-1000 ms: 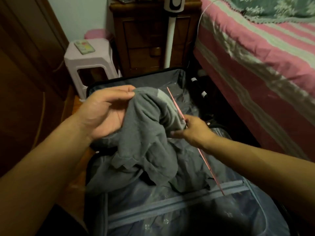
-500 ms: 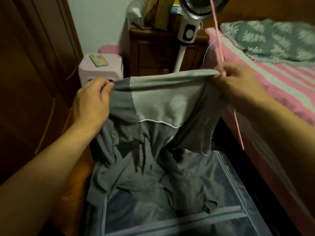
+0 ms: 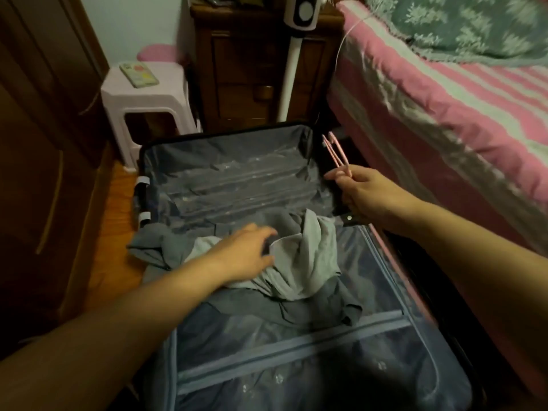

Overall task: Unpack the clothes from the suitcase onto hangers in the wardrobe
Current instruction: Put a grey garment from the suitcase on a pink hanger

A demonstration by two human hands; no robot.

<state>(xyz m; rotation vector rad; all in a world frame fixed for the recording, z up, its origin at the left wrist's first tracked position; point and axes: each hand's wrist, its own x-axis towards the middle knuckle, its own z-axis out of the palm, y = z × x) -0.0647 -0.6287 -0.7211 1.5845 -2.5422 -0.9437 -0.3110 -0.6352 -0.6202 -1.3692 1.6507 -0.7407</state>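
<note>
Head view shows the left hand resting open-fingered on the grey shirt in the suitcase, while the right hand pinches a pink hanger.

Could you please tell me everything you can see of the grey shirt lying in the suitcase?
The grey shirt is soft knit in two tones, dark grey with a lighter panel. It lies crumpled across the middle of the open suitcase, one dark end draping over its left edge. The left hand rests on it; the right hand is apart.
</note>
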